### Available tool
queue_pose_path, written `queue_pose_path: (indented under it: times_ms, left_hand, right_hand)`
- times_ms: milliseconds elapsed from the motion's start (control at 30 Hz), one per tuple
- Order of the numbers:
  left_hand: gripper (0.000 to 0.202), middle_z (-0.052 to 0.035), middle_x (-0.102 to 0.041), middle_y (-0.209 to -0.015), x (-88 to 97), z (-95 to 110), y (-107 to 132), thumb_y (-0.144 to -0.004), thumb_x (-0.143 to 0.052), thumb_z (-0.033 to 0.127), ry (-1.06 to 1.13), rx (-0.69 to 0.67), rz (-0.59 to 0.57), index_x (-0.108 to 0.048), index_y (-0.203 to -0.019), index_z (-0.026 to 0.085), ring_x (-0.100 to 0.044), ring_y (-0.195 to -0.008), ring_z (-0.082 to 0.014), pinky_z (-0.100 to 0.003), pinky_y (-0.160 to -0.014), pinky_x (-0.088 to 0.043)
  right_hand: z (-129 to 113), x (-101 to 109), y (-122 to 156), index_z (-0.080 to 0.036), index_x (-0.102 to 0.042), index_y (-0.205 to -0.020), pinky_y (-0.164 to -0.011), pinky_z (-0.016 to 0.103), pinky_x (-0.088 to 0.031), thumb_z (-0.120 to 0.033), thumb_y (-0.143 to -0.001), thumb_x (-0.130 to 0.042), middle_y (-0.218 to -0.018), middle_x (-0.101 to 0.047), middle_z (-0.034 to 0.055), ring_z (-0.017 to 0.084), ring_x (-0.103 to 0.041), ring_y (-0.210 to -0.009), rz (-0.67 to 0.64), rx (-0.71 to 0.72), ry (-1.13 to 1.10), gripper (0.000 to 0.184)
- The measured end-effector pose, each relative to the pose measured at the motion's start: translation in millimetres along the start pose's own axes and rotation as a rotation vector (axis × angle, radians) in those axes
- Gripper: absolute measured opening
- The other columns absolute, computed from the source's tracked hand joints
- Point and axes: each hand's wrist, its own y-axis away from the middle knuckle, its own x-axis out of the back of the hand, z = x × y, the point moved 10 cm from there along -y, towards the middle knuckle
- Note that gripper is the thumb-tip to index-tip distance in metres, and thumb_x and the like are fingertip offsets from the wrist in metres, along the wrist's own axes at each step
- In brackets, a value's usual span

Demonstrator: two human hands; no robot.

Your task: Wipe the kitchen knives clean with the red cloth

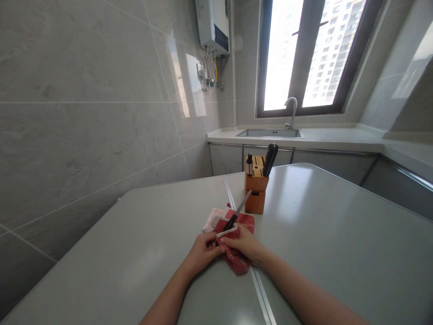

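Note:
A knife with a black handle [231,223] and a narrow blade [244,201] points up and away from me, its tip in front of the knife block. Around the lower handle lies a red and white cloth [241,267]. My right hand [244,243] is closed on the cloth, pressing it over the handle from the right. On the left, my left hand [205,251] has its fingers curled at the handle's near end, which is mostly hidden by fingers and cloth.
Just beyond my hands stands a wooden knife block [255,204] with a large black-handled knife [270,159] and a smaller black-handled tool [249,164] in it. The pale table [135,253] has a seam strip. Behind are a sink [270,133] and faucet [292,113].

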Motion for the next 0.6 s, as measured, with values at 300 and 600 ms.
queue_pose_path:
  times_ms: [300, 600]
  left_hand:
    - [0.046, -0.0013, -0.055, -0.068, 1.5, 5.4, -1.1, -0.087, -0.043, 0.049, 0.001, -0.072, 0.009, -0.066, -0.082, 0.010, -0.042, -0.062, -0.0122, -0.022, -0.058, -0.034]
    - [0.047, 0.0013, -0.046, -0.061, 1.3, -1.3, -1.2, -0.087, -0.041, 0.050, 0.014, -0.040, 0.015, -0.063, -0.079, 0.010, -0.037, -0.056, -0.0103, -0.020, -0.052, -0.030]
  right_hand:
    - [-2.4, 1.8, -0.2, -0.016, -0.066, -0.091, -0.062, 0.027, -0.048, -0.036, -0.066, -0.073, -0.076, -0.067, 0.0029, 0.015, -0.059, -0.066, 0.029, 0.003, 0.094, 0.033]
    - [-4.7, 0.3, -1.0, -0.017, -0.066, -0.092, -0.068, 0.029, -0.048, -0.035, -0.068, -0.072, -0.078, -0.067, 0.0033, 0.018, -0.061, -0.075, 0.010, 0.023, 0.071, 0.030]
